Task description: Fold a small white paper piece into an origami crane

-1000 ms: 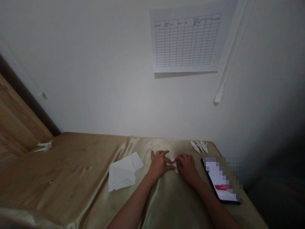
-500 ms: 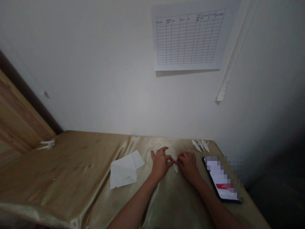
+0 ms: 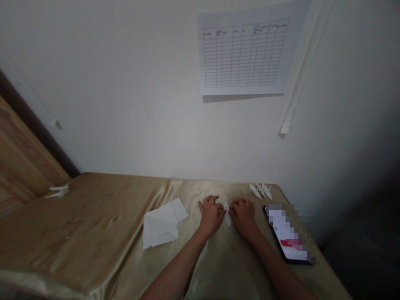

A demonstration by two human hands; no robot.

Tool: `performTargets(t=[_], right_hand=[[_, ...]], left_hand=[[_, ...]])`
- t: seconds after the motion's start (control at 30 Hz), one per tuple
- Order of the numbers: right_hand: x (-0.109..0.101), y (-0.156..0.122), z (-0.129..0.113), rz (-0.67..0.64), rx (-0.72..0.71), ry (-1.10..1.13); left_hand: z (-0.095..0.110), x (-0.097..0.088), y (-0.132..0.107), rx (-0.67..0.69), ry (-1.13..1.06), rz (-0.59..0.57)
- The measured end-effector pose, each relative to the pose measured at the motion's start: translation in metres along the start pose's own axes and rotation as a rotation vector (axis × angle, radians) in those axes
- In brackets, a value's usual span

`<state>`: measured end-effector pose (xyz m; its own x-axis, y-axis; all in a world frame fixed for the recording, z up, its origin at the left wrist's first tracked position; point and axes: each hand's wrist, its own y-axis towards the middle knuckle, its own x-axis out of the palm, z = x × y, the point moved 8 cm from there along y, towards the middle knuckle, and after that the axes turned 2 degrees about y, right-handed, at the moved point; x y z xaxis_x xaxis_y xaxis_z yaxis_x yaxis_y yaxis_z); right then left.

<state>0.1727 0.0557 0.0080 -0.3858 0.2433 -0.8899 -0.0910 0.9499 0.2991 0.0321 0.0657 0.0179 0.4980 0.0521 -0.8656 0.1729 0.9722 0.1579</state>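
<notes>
In the head view, we see the paper (image 3: 228, 219), a small white folded piece, narrow and pointed at its near and far ends. It lies between our two hands, low over the cloth (image 3: 103, 216), toward the right half of the table; we cannot tell whether it touches the cloth. Our left hand (image 3: 211, 214) pinches its left edge with thumb and forefinger, the other fingers spread and lifted. Our right hand (image 3: 244, 213) has its fingers curled in, the tips closed on the right edge. The fingers hide part of both edges, so we cannot make out every crease.

Left of our left hand, well apart from the paper, lie loose white sheets (image 3: 160, 227), overlapping and unevenly stacked. Beyond our right hand, near the far right corner, folded pieces (image 3: 261, 191) sit close together, white and pointed too. The phone (image 3: 286, 237) lies beside our right forearm, screen lit, part of it blurred into blocks. At the far left corner we find white scraps (image 3: 58, 191).

The cloth is shiny gold-brown, with long wrinkles running toward us. Behind it rises a pale wall (image 3: 131, 104) bearing a printed chart (image 3: 245, 56) and a whitish strip (image 3: 295, 98). Wood (image 3: 21, 162) shows at the left.
</notes>
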Motion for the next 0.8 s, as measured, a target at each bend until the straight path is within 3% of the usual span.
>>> performTargets(t=[0.27,0.6,0.8], right_hand=[[0.004,-0.005,-0.013,0.018,-0.069,-0.118],[0.001,-0.005,-0.009,0.010,-0.041,0.006],[0.000,-0.005,-0.004,0.011,0.008,0.076]], left_hand=[[0.002,-0.008,-0.003,0.092,0.046,0.067],[-0.001,-0.014,0.001,0.071,0.029,0.052],[0.003,-0.013,0.000,0.128,0.033,0.037]])
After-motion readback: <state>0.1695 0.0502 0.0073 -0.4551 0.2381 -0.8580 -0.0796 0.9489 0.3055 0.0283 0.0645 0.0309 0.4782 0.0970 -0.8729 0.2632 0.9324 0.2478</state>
